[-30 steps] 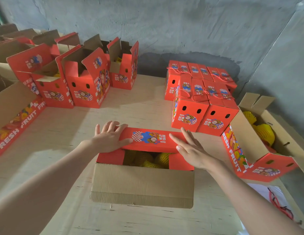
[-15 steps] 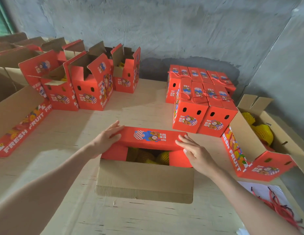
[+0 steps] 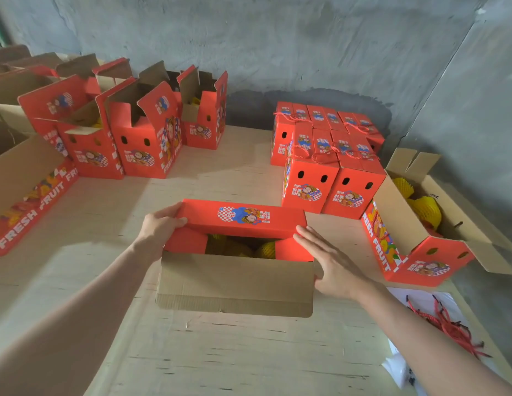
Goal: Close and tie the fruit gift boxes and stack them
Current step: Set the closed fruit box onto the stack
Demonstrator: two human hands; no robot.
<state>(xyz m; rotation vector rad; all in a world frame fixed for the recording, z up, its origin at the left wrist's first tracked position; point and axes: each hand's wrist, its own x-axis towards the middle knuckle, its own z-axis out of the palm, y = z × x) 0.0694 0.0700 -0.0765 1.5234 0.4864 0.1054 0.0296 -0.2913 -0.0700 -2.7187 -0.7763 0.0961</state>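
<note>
Fruit gift box (image 3: 237, 267) sits mid-desk right in front, half shut. Left hand (image 3: 160, 230) grips the left end of the red far flap (image 3: 243, 218); right hand (image 3: 332, 267) lies flat, fingers straight, against the right end. My worry: the brown near flap (image 3: 234, 290) sticks out unfolded, so uneven pushing could crease the red one or squash the netted fruit (image 3: 263, 248). Pale plywood desk (image 3: 220, 352), open boxes (image 3: 134, 144) left, tied stack (image 3: 329, 178) right, red cords (image 3: 449, 327) beyond, rough grey wall (image 3: 277, 52) behind.
</note>
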